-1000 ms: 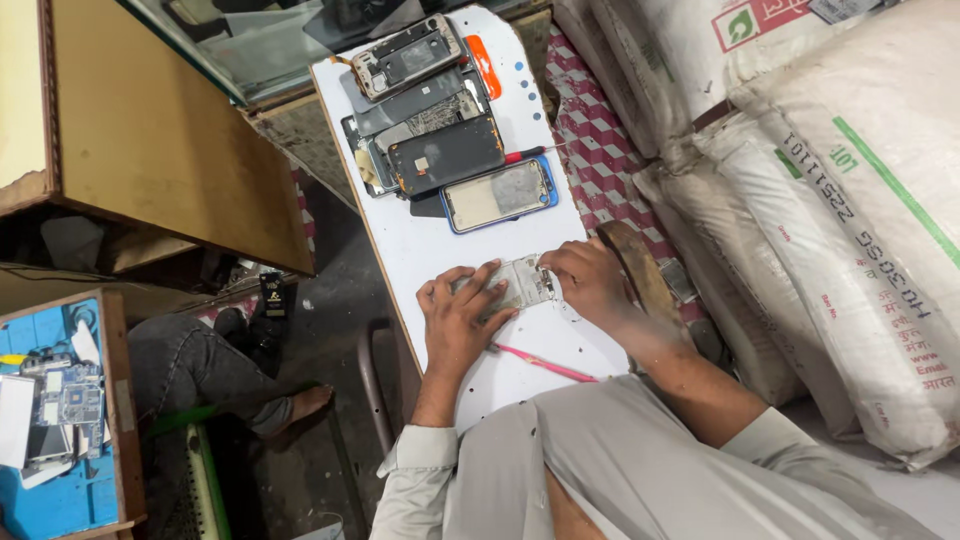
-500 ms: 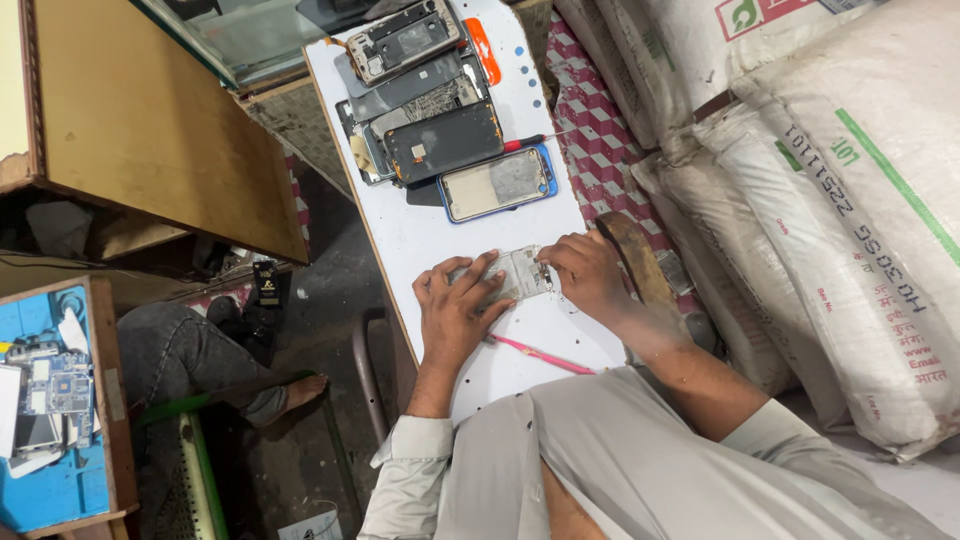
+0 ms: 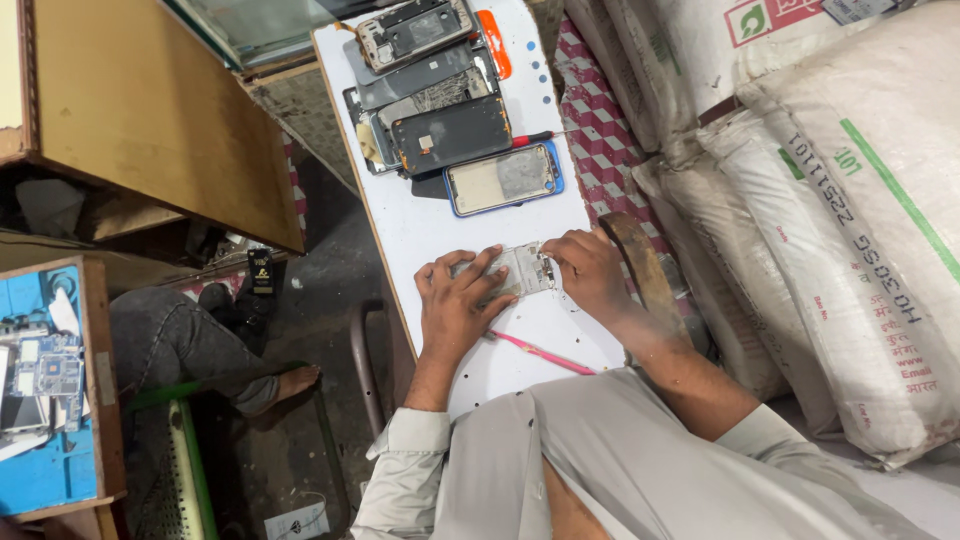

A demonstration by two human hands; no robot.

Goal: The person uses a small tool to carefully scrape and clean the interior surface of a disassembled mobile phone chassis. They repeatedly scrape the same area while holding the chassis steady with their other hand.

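Note:
An opened phone body lies flat on a narrow white board. My left hand presses down on its near-left end with the fingers spread over it. At the phone's right end my right hand pinches with thumb and fingertips; whether a small tool sits between them I cannot tell. A pink stick-like tool lies on the board just below my hands.
Several dismantled phones and a blue-cased phone are piled at the board's far end, with a red-handled screwdriver beside them. Large white sacks stand on the right. Left: a wooden counter, another person's leg, a blue tray.
The view has shifted slightly; both hands stay on the opened phone in nearly the same pose.

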